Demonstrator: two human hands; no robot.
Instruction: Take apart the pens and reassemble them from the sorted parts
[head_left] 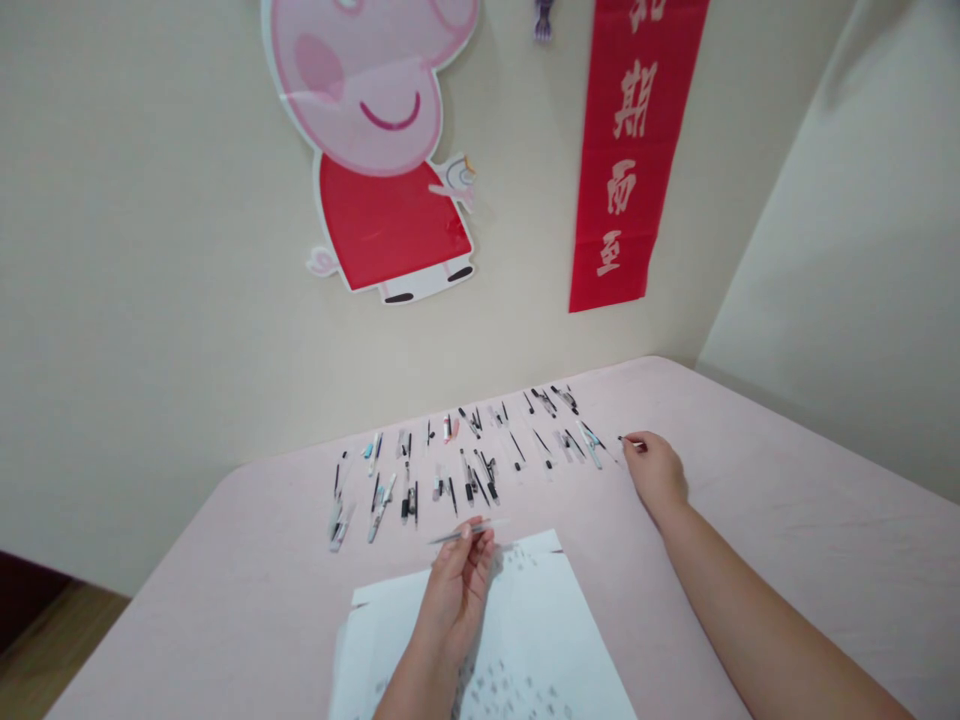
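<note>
My left hand [463, 575] is closed around a slim pen [444, 537], dark at its left end and pale or clear at the right. It is held just above the top of a white sheet of paper [574, 620] with rows of small dark marks. Far out on the right, my right hand [657, 478] rests on the tabletop, its fingertips pinching a small black piece [637, 444], perhaps a pen cap; its kind is too small to make out. Beside it on the left lies a light-blue pen part [590, 446].
Several taken-apart pens lie in two rows on the pink tabletop [247, 560]: barrels, caps and thin black refills [454, 496]. Behind the table is a pale wall [187, 250] with a pink pig cutout [394, 225] and a red banner [589, 200].
</note>
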